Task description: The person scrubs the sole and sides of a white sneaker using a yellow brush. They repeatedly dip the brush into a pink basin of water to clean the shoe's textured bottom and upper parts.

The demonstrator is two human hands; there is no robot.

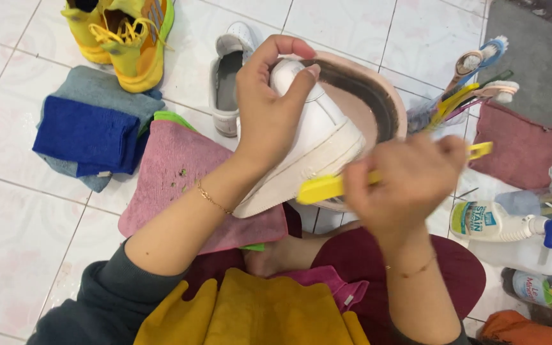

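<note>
Basically left hand (269,108) gripping smooth white leather sneaker (314,144), right hand (410,182) clenched round yellow plastic brush (327,186) against its rubbery sole

Two white shoes (314,137) (228,80) – two yellow shoes (126,35) (84,25) – two spray bottles (512,223) (538,287), two hands (269,108) (410,182).

Left hand (266,112) grips a white shoe (317,144); right hand (407,182), blurred, holds a yellow brush (324,187), seemingly against it.

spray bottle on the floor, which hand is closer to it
Right. The right hand, gripping a yellow brush, is just beside the spray bottle. The left hand holds the white shoe farther off, across the shoe from the bottle.
</note>
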